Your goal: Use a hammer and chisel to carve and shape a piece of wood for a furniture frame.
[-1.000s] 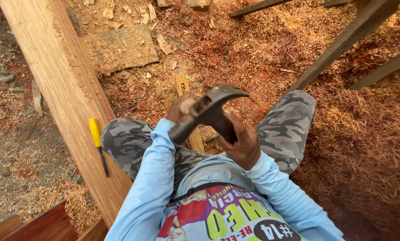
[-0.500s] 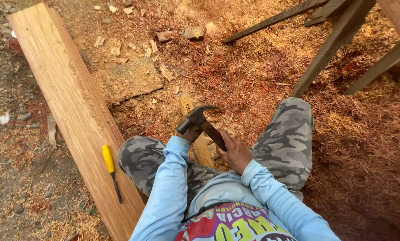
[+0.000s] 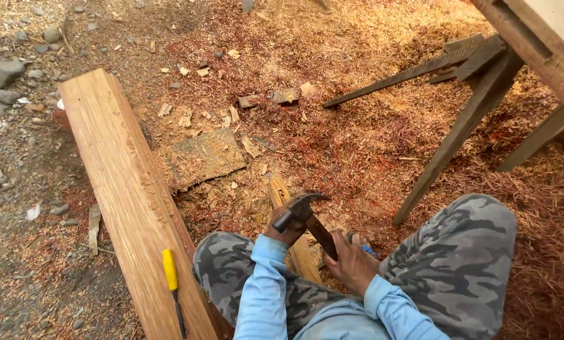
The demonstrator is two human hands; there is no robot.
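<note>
- The claw hammer (image 3: pixel 302 211) sits low in the middle of the view, between the person's knees, its dark metal head tilted up and to the left and its brown handle running down to the right.
- The right hand (image 3: pixel 351 264) is wrapped tight round the lower part of that handle, fingers curled over it.
- The left hand (image 3: pixel 286 228) is closed too, just under the hammer's head; it seems to grip something there, but what it grips is hidden, so I cannot tell what it holds.
- Beneath both hands lies a narrow strip of wood (image 3: pixel 293 242), pointing away from the person across the ground; the left hand rests at or on it.
- Pale blue sleeves (image 3: pixel 263 296) cover both forearms, and camouflage trousers (image 3: pixel 458 264) cover the bent knees on either side of the hammer.
- Something small and blue (image 3: pixel 368 250) shows just beside the right hand, too hidden to name.
- To the left a long, thick plank (image 3: pixel 124 189) lies flat on the ground, running from the upper left down towards the person's left knee.
- A yellow-handled tool (image 3: pixel 170 277) with a dark shaft lies on the near end of that plank.
- A flat grey slab (image 3: pixel 203 157) lies just right of the plank, well beyond the hands.
- Reddish sawdust and shavings (image 3: pixel 357 126) cover the ground, with wood chips scattered about.
- Slanted wooden legs (image 3: pixel 458 132) of a stand rise at the upper right, and grey stones (image 3: pixel 5 69) lie at the far left.
</note>
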